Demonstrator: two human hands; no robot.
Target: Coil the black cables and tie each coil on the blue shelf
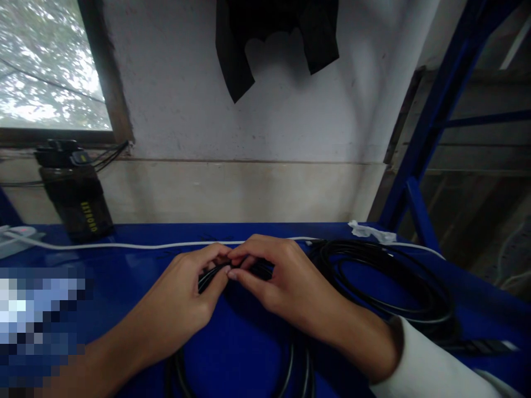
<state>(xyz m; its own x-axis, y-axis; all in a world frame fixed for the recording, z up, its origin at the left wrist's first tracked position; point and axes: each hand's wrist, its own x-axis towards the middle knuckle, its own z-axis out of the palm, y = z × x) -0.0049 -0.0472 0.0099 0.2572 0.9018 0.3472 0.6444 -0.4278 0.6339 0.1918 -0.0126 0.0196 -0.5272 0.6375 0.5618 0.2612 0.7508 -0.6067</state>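
Observation:
A coil of black cable lies on the blue table, its loop running down toward the bottom edge of the view. At the top of that loop my left hand is closed around the bundled strands, thumb and fingertips pinched together. Right beside it my right hand grips the same bundle, and the fingertips of both hands meet. Whatever is between the fingertips is too small to make out. To the right, a second coil of black cable rests on the table, with a connector at its end.
A dark water bottle stands at the back left, near a white power strip. A white cord runs along the back of the blue table. Crumpled white plastic lies at the back right, by a blue metal frame.

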